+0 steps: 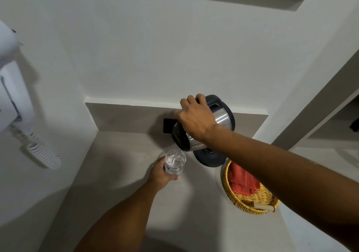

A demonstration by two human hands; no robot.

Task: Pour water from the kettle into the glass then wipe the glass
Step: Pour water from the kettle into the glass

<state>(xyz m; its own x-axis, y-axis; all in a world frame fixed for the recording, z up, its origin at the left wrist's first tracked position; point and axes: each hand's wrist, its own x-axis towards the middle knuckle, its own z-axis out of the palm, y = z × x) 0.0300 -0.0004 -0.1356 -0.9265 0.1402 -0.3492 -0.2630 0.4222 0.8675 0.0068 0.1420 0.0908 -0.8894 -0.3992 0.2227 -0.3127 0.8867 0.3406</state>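
Observation:
A steel kettle (223,118) with a black lid and handle is tilted to the left above the counter, and my right hand (196,118) grips its handle. A thin stream of water runs from its spout into a clear glass (174,163). My left hand (162,174) holds the glass from the left, just above or on the counter. The glass is partly filled with water. An orange-red cloth (242,181) lies in a yellow woven basket (252,203) to the right of the glass.
The black kettle base (210,157) stands on the beige counter (126,174), right of the glass. A black wall socket (168,125) sits behind the kettle. A white hair dryer with a coiled cord (43,152) hangs on the left wall. The basket holds a wooden handle (263,206).

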